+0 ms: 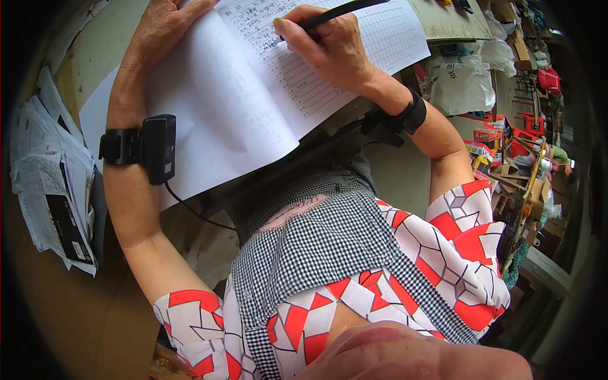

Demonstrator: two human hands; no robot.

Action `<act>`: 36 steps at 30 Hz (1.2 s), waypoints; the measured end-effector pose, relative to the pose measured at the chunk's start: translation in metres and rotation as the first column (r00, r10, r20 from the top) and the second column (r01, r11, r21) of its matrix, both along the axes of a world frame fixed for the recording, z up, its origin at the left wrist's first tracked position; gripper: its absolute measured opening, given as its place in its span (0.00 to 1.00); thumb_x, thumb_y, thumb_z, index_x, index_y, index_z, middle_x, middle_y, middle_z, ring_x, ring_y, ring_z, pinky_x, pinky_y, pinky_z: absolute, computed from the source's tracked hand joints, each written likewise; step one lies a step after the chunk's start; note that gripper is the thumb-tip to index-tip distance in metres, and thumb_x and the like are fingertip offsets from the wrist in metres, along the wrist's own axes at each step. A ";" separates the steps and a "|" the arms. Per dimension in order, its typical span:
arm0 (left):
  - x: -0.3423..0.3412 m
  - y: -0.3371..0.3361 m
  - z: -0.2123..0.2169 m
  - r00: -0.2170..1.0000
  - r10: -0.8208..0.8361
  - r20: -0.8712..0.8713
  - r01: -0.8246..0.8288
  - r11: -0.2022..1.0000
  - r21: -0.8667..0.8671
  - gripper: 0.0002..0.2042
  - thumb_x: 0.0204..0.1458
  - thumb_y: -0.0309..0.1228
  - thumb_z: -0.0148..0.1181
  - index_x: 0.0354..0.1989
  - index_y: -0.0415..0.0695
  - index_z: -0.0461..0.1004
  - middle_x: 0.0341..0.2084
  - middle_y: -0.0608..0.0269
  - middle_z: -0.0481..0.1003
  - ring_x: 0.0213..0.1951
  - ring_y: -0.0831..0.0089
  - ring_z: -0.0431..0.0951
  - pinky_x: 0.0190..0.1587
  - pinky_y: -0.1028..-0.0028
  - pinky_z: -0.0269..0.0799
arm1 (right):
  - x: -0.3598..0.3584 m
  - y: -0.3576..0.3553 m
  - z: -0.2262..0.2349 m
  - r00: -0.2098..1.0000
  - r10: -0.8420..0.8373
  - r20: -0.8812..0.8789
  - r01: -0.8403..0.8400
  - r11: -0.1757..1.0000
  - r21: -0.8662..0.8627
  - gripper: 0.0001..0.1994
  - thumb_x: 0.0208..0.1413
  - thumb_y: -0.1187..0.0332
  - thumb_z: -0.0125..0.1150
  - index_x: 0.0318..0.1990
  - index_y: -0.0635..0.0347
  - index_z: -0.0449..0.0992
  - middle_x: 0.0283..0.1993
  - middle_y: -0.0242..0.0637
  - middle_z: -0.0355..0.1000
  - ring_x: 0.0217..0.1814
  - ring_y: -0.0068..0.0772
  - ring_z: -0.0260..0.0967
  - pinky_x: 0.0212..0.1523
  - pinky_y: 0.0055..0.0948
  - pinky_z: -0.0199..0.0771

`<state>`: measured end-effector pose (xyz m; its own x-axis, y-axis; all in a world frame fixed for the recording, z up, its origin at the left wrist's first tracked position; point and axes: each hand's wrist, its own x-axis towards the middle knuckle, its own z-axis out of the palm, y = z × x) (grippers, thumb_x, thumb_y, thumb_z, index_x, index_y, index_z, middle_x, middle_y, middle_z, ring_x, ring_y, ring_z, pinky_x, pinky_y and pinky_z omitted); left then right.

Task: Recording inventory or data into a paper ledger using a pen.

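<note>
Cluttered daylit workroom: worn desk (95,50), paper stack (50,183) at left, red crates (531,123) and boxes at right.

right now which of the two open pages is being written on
The ruled page under the right hand and its black pen; the blank page only has the left hand resting on it.

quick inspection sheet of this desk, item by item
surface: desk mostly covered by paper
job's things: open ruled notebook, right page partly filled with handwriting; black pen
clutter: stack of loose papers at the left edge
grippers: left hand pressed flat on the left page; right hand holds the pen, tip on the right page
cables: black cable hanging from the left wrist device
surroundings: white plastic bag, red and white boxes at right
</note>
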<state>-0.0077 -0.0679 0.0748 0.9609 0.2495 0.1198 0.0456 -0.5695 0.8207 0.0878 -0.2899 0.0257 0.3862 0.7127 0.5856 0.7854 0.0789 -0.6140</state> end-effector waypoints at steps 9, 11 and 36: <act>0.000 0.000 -0.001 1.000 -0.022 0.010 0.022 0.997 -0.073 0.13 0.51 0.30 0.54 0.41 0.36 0.78 0.31 0.62 0.78 0.33 0.76 0.75 0.39 0.77 0.71 | -0.001 -0.001 0.001 1.000 0.012 -0.002 -0.012 1.000 0.023 0.08 0.58 0.68 0.60 0.30 0.63 0.78 0.15 0.31 0.70 0.13 0.19 0.65 0.15 0.18 0.63; 0.000 0.000 -0.001 1.000 -0.025 0.012 0.026 0.998 -0.053 0.13 0.51 0.30 0.54 0.41 0.36 0.78 0.31 0.62 0.78 0.33 0.76 0.75 0.39 0.77 0.71 | -0.001 -0.001 0.001 1.000 0.020 -0.011 -0.020 1.000 0.021 0.08 0.58 0.68 0.60 0.30 0.63 0.78 0.15 0.31 0.70 0.13 0.19 0.65 0.15 0.18 0.64; 0.000 0.000 -0.002 1.000 -0.022 0.007 0.023 0.998 -0.064 0.14 0.50 0.30 0.54 0.41 0.35 0.78 0.31 0.61 0.78 0.34 0.76 0.75 0.40 0.77 0.71 | 0.000 0.000 0.000 0.998 0.029 0.054 -0.030 0.999 0.016 0.10 0.58 0.67 0.60 0.28 0.63 0.77 0.15 0.32 0.70 0.13 0.21 0.66 0.15 0.19 0.66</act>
